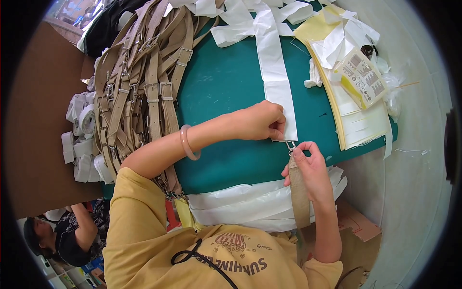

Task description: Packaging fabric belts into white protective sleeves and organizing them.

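Note:
A long white strip [275,72] of paper or film runs down the green table, and my left hand [264,121] pinches its near end at the left edge. Just below that end is a metal clasp [290,145], fixed to a tan strap [299,192]. Between thumb and fingers, my right hand [312,172] grips the strap close under the clasp. The clasp meets or lies against the strip's end; I cannot tell whether it is fastened to it. The rest of the strap hangs over the table's near edge toward my body.
Many tan buckled straps [154,86] are heaped at the left, beside white rolls [84,120]. Yellow and white sheets [358,123] lie at the right under a small clear packet [362,79]. White plastic film [240,204] hangs along the near edge. A person [67,231] is at the lower left.

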`<act>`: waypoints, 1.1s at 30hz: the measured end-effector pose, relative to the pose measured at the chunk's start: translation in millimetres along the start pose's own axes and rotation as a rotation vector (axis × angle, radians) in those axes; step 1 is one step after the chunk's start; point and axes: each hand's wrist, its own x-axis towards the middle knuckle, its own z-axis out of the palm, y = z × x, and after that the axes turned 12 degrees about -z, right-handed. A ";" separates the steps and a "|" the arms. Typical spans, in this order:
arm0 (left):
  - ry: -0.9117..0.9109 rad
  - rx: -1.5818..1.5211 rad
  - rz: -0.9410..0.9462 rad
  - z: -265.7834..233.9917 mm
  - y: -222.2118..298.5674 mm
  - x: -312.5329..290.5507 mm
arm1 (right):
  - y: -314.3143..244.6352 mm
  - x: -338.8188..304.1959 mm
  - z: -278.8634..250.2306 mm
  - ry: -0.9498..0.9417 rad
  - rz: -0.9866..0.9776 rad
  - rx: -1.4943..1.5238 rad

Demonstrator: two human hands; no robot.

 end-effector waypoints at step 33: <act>0.567 0.501 0.374 45.5 53.7 -270.8 | -61.0 -93.8 130.3 -0.484 -0.223 -0.271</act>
